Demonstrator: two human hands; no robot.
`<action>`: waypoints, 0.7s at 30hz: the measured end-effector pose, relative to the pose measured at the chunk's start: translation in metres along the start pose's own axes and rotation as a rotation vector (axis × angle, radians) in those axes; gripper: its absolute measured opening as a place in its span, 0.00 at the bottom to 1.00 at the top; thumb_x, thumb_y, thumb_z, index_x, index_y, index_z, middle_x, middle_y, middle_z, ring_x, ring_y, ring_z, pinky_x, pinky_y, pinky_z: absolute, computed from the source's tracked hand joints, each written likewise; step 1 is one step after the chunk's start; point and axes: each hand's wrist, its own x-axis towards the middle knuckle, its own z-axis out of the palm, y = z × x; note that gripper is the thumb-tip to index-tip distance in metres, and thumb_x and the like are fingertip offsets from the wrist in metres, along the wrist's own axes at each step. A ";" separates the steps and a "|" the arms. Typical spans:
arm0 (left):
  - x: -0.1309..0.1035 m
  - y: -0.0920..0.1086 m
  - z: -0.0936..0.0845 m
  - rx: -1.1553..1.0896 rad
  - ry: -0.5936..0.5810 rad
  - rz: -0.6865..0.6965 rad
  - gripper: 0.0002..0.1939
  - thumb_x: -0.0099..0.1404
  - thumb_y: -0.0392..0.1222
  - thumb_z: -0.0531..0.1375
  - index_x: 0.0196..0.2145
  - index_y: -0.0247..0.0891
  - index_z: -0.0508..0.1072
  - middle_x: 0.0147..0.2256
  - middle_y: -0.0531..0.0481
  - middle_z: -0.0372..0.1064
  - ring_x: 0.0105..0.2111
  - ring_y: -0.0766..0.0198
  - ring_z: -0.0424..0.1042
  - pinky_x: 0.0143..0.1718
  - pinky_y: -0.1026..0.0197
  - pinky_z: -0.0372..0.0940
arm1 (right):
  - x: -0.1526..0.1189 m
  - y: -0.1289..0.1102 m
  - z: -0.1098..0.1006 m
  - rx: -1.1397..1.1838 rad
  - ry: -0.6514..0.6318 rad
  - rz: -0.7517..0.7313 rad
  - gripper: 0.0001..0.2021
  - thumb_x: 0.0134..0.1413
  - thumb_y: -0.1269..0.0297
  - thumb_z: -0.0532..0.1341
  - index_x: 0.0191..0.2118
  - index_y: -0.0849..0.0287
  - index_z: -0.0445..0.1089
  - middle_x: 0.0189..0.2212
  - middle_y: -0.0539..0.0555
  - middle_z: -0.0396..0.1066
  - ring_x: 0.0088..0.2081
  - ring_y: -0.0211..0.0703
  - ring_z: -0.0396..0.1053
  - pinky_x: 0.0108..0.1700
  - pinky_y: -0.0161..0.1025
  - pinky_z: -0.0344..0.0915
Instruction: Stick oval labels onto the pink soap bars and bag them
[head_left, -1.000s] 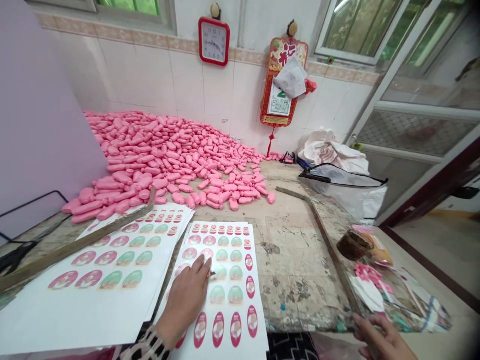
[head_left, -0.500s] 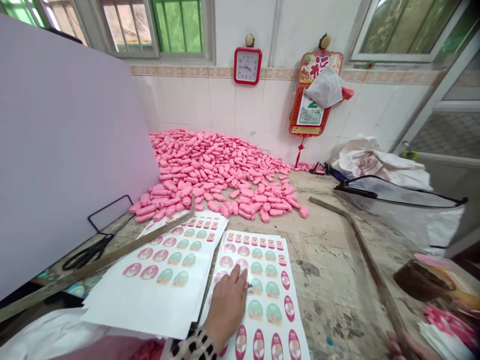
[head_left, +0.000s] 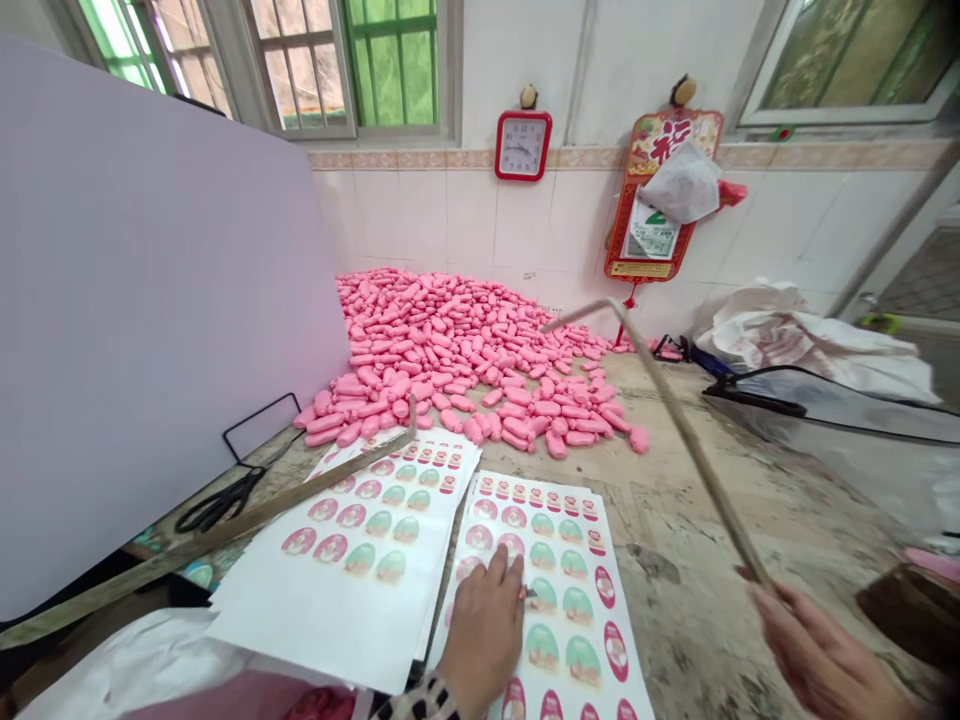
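Note:
My left hand (head_left: 484,625), in a patterned sleeve, rests with bent fingers on a sheet of printed labels (head_left: 600,540). A small grey pointed tip (head_left: 531,592) sticks out beside its fingertips; what it belongs to is hidden. My right hand (head_left: 825,645) is closed around the lower end of a long thin stick (head_left: 686,435). That stick rises over the table, and its bent end hangs in front of the pink pieces. To the left lies a stack of similar label sheets (head_left: 300,615), with another hooked stick (head_left: 330,475) lying across it.
Small pink sausage-shaped pieces (head_left: 450,330) are heaped against the tiled wall. Scissors (head_left: 225,500) lie by a pale upright panel (head_left: 165,300) at left. A clear zip bag (head_left: 840,440) and crumpled white sacking (head_left: 802,335) are at right. A red clock (head_left: 523,146) hangs above.
My right hand has come further into view and raised the stick off the table, its bent end now further back and left. My left hand stays on the label sheet. The view has shifted slightly.

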 end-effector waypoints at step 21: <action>0.004 0.002 -0.003 0.071 -0.033 -0.037 0.22 0.68 0.47 0.43 0.58 0.51 0.60 0.61 0.53 0.52 0.52 0.56 0.62 0.55 0.50 0.55 | 0.140 -0.138 0.226 -1.235 -0.281 -0.845 0.23 0.63 0.60 0.44 0.63 0.44 0.46 0.39 0.58 0.70 0.38 0.47 0.70 0.35 0.38 0.59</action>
